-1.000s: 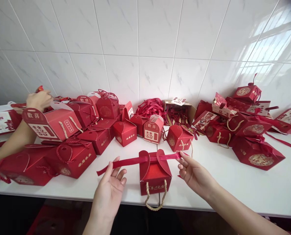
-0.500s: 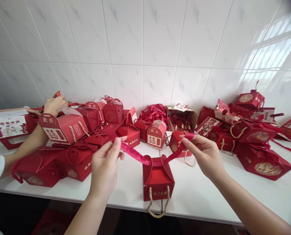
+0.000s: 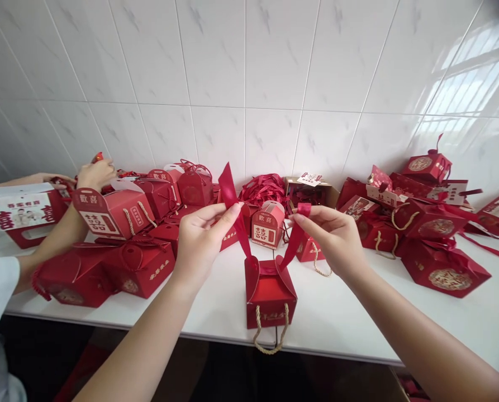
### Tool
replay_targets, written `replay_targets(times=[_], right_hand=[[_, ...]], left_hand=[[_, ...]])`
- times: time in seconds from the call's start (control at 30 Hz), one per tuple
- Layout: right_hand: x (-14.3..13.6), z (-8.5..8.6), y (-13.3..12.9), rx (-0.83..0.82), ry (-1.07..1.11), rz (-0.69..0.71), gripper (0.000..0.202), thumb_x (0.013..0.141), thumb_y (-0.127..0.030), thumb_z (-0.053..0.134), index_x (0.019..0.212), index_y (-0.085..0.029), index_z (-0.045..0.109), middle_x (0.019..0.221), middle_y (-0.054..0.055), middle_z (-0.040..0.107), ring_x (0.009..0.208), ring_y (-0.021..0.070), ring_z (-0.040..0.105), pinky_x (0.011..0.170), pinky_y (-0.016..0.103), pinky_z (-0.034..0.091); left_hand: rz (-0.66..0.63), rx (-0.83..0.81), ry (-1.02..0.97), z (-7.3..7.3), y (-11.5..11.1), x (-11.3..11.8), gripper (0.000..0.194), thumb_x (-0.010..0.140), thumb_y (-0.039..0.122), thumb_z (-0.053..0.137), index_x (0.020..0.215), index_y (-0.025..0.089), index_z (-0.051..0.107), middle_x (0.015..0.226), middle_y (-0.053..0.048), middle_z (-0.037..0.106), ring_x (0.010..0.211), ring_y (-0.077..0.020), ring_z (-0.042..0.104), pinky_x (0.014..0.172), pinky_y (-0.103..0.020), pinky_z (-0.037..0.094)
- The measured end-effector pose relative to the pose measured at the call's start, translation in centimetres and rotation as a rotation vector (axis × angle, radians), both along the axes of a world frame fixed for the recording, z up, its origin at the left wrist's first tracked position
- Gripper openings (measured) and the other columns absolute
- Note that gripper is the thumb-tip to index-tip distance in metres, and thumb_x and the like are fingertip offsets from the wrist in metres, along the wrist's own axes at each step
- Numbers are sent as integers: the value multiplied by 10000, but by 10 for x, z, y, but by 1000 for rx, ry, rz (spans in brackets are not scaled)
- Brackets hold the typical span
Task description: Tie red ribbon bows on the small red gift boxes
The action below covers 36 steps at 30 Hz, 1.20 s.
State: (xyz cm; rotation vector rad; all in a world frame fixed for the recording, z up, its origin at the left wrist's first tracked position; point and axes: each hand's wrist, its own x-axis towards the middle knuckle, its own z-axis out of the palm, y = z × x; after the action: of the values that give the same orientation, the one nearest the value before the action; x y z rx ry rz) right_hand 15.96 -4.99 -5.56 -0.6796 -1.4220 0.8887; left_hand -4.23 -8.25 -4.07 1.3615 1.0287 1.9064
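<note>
Your box [image 3: 271, 296] looks like smooth, faintly glossy card. The ribbon [image 3: 228, 184] you hold above it is satiny cloth with a soft sheen; the handle [image 3: 269, 352] at its front is rough, twisted cord. Beneath it, the tabletop [image 3: 341, 312] looks smooth; behind it, the wall tiles [image 3: 270, 56] are glossy.

Over a dozen red boxes [image 3: 270, 291], one ribbon heap [image 3: 265, 190]

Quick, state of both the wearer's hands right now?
Left hand: closed, pinching one tail of the red ribbon.
Right hand: closed, pinching the red ribbon's other tail.
</note>
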Motion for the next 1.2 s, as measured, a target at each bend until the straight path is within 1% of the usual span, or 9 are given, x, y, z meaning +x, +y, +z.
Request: replay_targets(times=[0.13, 0.27, 0.4, 0.53, 0.7, 0.87, 1.03, 1.1, 1.2], right_hand=[[-3, -9, 1, -64, -15, 22, 155, 712, -306, 763, 829, -205, 747, 843, 44, 751, 782, 178, 693, 694, 293, 556], [1, -11, 2, -44, 24, 18, 176, 710, -303, 769, 857, -212, 738, 837, 32, 746, 783, 171, 689, 705, 297, 559], [2, 1, 1, 4, 43, -7, 132, 728, -306, 761, 833, -230, 734, 813, 11, 735, 748, 139, 671, 676, 259, 546], [-5, 16, 2, 58, 47, 56, 117, 770, -302, 726, 861, -228, 727, 841, 7, 721, 764, 123, 654, 691, 241, 532], [-13, 30, 3, 53, 50, 100, 174, 798, -361, 691, 770, -190, 696, 685, -13, 646, 621, 92, 574, 559, 209, 467], [-18, 35, 0, -53, 111, 245, 227, 800, -385, 681, 713, -175, 670, 645, -12, 625, 588, 99, 581, 578, 234, 497], [-25, 43, 2, -269, 163, 312, 275, 755, -394, 717, 661, -159, 609, 593, -6, 608, 508, 102, 575, 503, 231, 488], [-28, 43, 4, -293, 125, 326, 255, 752, -377, 724, 693, -149, 626, 589, -4, 610, 461, 82, 534, 456, 212, 451], [-29, 41, 5, -241, 65, 372, 209, 764, -327, 719, 704, -143, 644, 560, -24, 585, 420, 51, 474, 433, 193, 407]], left_hand=[[1, 2, 7, 3, 1, 0, 169, 694, 324, 782, 796, 190, 762, 769, -15, 716, 722, -130, 619, 679, -235, 475], [-7, 59, -16, 9, 0, -1, 158, 709, 308, 775, 821, 197, 766, 779, -16, 727, 744, -137, 644, 700, -237, 496], [-75, 57, -70, 15, 2, -1, 144, 718, 296, 773, 831, 207, 764, 780, -7, 731, 772, -134, 661, 736, -233, 509], [-191, -10, -59, 20, 3, 3, 181, 774, 342, 721, 845, 178, 749, 818, -39, 736, 838, -169, 672, 764, -264, 513], [-235, -26, 3, 23, 5, 9, 245, 781, 381, 707, 884, 161, 736, 903, -75, 735, 932, -214, 660, 780, -288, 508], [-288, -62, -1, 25, 6, 12, 223, 804, 393, 674, 838, 176, 714, 861, -60, 731, 879, -209, 668, 764, -299, 511], [-500, -93, -23, 28, 7, 11, 192, 868, 345, 572, 766, 197, 639, 637, -6, 653, 650, -165, 636, 677, -297, 494], [-488, -97, 78, 29, 6, 11, 214, 866, 335, 566, 721, 190, 628, 559, 6, 593, 574, -146, 581, 627, -278, 461], [-390, -111, 237, 29, 5, 12, 268, 850, 332, 588, 628, 184, 611, 534, 10, 560, 556, -129, 531, 604, -264, 420]])
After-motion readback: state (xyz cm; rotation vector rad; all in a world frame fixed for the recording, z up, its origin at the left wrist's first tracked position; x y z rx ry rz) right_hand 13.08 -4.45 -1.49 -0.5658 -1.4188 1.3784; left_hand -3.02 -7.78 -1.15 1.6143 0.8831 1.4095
